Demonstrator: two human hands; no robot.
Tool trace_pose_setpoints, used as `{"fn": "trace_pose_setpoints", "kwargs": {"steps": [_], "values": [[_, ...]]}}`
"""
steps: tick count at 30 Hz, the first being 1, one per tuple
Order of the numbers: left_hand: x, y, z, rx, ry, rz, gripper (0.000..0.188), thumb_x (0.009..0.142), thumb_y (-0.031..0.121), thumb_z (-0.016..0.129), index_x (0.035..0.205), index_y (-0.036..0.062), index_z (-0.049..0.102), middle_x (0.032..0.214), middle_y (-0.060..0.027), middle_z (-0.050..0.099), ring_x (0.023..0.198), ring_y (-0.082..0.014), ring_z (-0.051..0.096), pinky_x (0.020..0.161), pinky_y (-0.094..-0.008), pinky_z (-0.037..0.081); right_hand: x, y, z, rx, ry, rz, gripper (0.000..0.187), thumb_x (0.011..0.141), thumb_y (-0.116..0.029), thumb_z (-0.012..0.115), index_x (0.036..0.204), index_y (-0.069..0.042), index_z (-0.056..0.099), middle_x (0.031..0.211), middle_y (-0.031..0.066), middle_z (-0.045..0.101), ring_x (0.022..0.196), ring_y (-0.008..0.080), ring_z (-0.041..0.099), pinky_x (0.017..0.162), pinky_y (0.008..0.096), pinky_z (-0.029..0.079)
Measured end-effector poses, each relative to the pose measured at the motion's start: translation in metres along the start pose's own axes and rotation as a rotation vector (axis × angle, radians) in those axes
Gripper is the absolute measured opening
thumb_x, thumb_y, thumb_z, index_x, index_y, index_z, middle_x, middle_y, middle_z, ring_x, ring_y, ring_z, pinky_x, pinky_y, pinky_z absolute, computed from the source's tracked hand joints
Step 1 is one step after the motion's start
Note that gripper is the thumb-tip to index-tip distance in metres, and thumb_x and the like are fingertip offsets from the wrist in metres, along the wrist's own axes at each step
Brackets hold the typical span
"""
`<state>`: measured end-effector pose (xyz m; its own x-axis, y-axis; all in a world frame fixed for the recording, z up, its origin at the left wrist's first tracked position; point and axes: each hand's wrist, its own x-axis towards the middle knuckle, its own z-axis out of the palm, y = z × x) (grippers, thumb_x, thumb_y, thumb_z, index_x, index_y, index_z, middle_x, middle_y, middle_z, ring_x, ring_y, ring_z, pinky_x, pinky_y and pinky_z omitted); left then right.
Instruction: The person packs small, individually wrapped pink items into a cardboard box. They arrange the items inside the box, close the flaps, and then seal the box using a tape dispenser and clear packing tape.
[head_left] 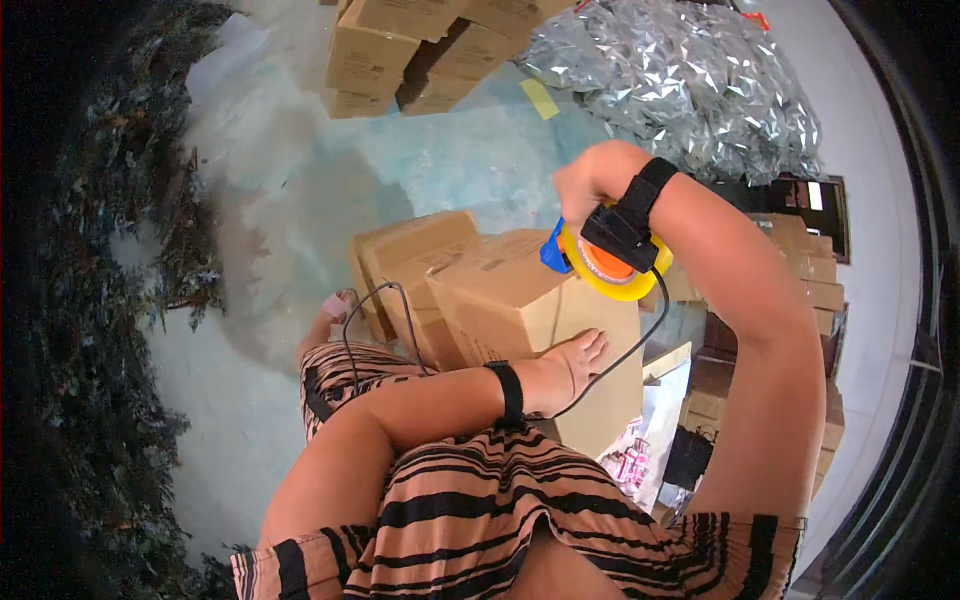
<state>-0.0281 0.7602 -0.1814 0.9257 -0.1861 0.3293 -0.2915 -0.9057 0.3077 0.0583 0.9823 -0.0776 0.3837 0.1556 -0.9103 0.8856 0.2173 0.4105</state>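
Apparently, sealing is in hand: a round yellow plastic tape dispenser with an orange core and a blue end [612, 270] is held over the far right corner of a brown, box-shaped cardboard carton [500, 318]. It is gripped by the right hand [597, 182], its fingers curled tight; contact with the cardboard cannot be told. The left hand [572, 372] is laid flat toward the carton's near edge — fingers a little spread, nothing grasped. Next, steady bracing and an even pull would seem to be called for. Dark print [494, 263] is borne by the carton — too small to be read.
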Motion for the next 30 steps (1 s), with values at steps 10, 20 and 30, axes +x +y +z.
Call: {"fn": "trace_pose_setpoints", "kwargs": {"steps": [10,20,30], "values": [[0.000,-0.014,-0.003,0.006,-0.096,0.020,0.083,0.065,0.049,0.064,0.138,0.0124,0.048,0.151,-0.0292,0.025,0.144,-0.0390,0.019,0.117,-0.0507,0.009,-0.096,0.050,0.057,0.236,0.225,-0.166,0.059,0.055,-0.024,0.080,0.107,0.001,0.069,0.081,0.0137,0.070,0.068,0.0233,0.066,0.063,0.0361,0.052],[-0.001,-0.013,-0.006,0.080,-0.061,0.067,0.075,0.068,0.047,0.062,0.133,0.0124,0.052,0.148,-0.0258,0.033,0.141,-0.0389,0.024,0.117,-0.0501,0.013,-0.091,0.071,0.177,1.099,0.964,-0.326,0.058,0.070,-0.010,0.078,0.125,-0.005,0.061,0.118,0.0116,0.065,0.106,0.0192,0.061,0.095,0.0323,0.047],[-0.006,-0.014,-0.014,-0.059,-0.012,0.099,0.078,0.057,0.029,0.068,0.129,0.0041,0.056,0.135,-0.0256,0.048,0.132,-0.0386,0.040,0.115,-0.0485,0.022,-0.055,0.031,0.246,1.039,1.441,-0.273,0.054,0.070,-0.013,0.080,0.121,-0.006,0.063,0.112,0.0158,0.065,0.095,0.0276,0.064,0.085,0.0335,0.051]]}}
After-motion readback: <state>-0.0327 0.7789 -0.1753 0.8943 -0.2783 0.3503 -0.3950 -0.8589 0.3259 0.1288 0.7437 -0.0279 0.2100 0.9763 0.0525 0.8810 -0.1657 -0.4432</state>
